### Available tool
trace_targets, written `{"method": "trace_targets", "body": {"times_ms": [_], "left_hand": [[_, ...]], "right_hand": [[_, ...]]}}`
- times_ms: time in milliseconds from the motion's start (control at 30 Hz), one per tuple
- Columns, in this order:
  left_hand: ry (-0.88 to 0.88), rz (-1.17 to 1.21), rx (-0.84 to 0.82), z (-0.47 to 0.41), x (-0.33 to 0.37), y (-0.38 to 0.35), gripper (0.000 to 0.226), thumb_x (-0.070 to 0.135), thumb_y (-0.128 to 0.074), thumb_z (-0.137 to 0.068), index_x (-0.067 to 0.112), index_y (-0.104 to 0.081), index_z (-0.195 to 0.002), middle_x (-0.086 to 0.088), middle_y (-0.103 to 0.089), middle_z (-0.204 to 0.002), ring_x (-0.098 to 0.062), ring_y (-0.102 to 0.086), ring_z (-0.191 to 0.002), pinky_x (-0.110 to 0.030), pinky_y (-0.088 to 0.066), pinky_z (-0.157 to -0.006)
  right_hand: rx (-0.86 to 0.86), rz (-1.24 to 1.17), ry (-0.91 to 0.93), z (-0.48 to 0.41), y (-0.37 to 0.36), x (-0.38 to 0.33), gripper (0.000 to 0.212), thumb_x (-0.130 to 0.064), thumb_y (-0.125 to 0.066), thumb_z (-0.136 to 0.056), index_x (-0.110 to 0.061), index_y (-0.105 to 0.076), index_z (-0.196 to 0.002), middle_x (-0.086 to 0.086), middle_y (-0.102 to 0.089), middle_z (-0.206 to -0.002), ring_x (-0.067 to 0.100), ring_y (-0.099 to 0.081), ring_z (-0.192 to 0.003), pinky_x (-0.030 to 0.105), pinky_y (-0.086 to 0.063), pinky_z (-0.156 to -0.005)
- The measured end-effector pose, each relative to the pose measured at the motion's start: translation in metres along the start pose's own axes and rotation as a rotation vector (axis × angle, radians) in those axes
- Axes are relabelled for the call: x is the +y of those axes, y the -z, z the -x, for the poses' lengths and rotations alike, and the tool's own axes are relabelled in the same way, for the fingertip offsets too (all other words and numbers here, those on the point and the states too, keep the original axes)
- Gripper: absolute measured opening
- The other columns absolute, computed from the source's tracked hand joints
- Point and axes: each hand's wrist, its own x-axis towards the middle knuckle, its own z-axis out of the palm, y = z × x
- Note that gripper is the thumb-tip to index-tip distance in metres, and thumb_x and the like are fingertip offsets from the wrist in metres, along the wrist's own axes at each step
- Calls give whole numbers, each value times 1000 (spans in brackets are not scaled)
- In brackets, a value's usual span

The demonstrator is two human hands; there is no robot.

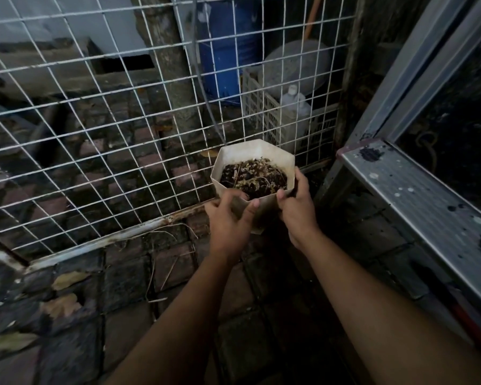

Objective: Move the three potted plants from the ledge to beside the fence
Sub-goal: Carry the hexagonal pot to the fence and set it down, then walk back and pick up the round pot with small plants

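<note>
Down by the bottom rail of the white wire-mesh fence (95, 129), close to its right-hand end, I held the white octagonal plastic pot (254, 154) between both hands. It was filled with dark soil and a tangle of dry, brownish stems (254, 176), and it sat upright in my grip, just in front of the mesh; whether its base touched the ground I could not tell, since my hands covered its lower part. My left hand (228, 220) was wrapped around the near left wall of the pot, fingers curled over the rim and the thumb pressed against the outer side. My right hand (295, 207) clasped the near right wall, thumb hooked over the rim and the fingers closed along the outside. Both forearms reached forward from the lower edge of the view. Beneath them lay dark, damp paving bricks (128, 279) with a few dead leaves (64, 304) toward the left. To my right ran the grey ribbed metal ledge (417, 201), spotted with dark and pale marks. Beyond the mesh stood a blue plastic drum (225, 51) and a white slatted crate (264, 112).
</note>
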Motion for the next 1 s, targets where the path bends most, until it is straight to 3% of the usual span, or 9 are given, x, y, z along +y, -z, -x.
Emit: {"method": "trace_targets", "body": {"times_ms": [67, 200, 367, 467, 533, 700, 867, 933, 1000], "left_hand": [[-7, 0, -38, -5, -1, 10, 20, 39, -78, -92, 41, -60, -101, -21, -48, -133, 39, -24, -96, 13, -30, -81], [-76, 11, -121, -15, 0, 30, 28, 32, -79, -92, 52, -65, -106, -7, -28, -153, -5, -24, -136, -15, -37, -112], [-58, -61, -94, -21, 1, 24, 29, 26, -81, -90, 44, -59, -94, -19, -42, -149, -9, -35, -130, -20, -36, -103], [-56, -53, -87, -22, 0, 18, 27, 27, -83, -88, 39, -60, -94, -16, -43, -141, 4, -40, -107, -15, -44, -94], [-53, -53, -89, -22, 2, 13, 23, 25, -83, -88, 33, -62, -95, -14, -40, -133, 16, -30, -105, -28, -51, -101], [-79, -75, -108, -21, 5, 9, 19, 24, -77, -93, 26, -58, -97, -21, -37, -132, 5, -33, -106, -27, -46, -101], [76, 37, -286, -25, 21, 25, 34, 16, -78, -92, 38, -59, -110, -21, -44, -143, -28, -42, -134, -29, -47, -105], [122, 163, -331, -44, 43, 60, 49, -10, -67, -92, 28, -55, -120, -17, -59, -131, -37, -61, -124, -43, -63, -91], [174, 294, -344, -61, 79, 108, 48, -18, -52, -95, 23, -53, -120, -2, -70, -113, -22, -74, -103, -34, -65, -77]], "right_hand": [[4, 11, 14, 6, 0, 0, 65, -14, -59, -99, -40, -39, -154, 2, -56, -152, 27, -54, -137, 59, -47, -113], [88, 208, 145, 12, 0, -1, 66, -36, -69, -98, -26, -41, -157, 7, -58, -150, 27, -56, -137, 51, -49, -112], [88, 99, 80, 8, -4, -1, 62, -22, -65, -101, -31, -40, -157, 7, -56, -151, 29, -56, -137, 57, -51, -109], [70, 89, 61, 0, 0, -2, 62, -20, -61, -99, -33, -41, -156, 5, -57, -150, 29, -56, -136, 59, -50, -110], [46, 102, 50, -5, 4, -5, 62, -19, -59, -98, -33, -41, -156, 5, -58, -149, 28, -57, -136, 60, -49, -111], [-29, 187, 50, -5, 6, -10, 64, -17, -55, -105, -25, -28, -162, 12, -45, -159, 31, -48, -144, 57, -43, -117], [-16, 464, 96, -9, 15, -26, 60, -13, -68, -98, -10, -42, -152, 19, -55, -146, 33, -56, -133, 34, -46, -108], [-84, 722, 159, -4, 11, -57, 62, -12, -69, -95, -9, -44, -151, 25, -47, -147, 37, -54, -130, 27, -42, -104], [-192, 885, 309, 7, 2, -102, 59, -13, -68, -95, -15, -46, -150, 23, -41, -149, 35, -58, -122, 22, -42, -93]]}}
